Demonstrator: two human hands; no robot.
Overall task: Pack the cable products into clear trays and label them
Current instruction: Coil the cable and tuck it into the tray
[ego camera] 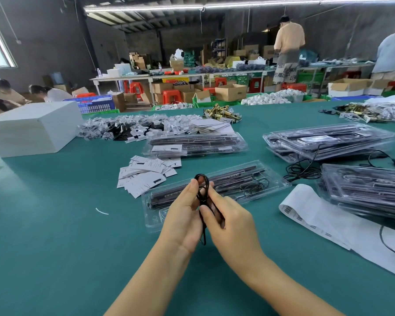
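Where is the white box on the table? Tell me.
In the head view the white box sits at the far left of the green table, just left of the heap of small bagged parts.

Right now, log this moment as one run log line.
step: coiling cable | left hand: holds black cable | right hand: pinches same cable | open clear tray: behind hands, part filled | labels: not yet applied

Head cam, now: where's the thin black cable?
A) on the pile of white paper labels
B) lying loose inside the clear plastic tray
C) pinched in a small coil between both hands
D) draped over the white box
C: the thin black cable is looped between the left hand and right hand, held above the clear plastic tray.
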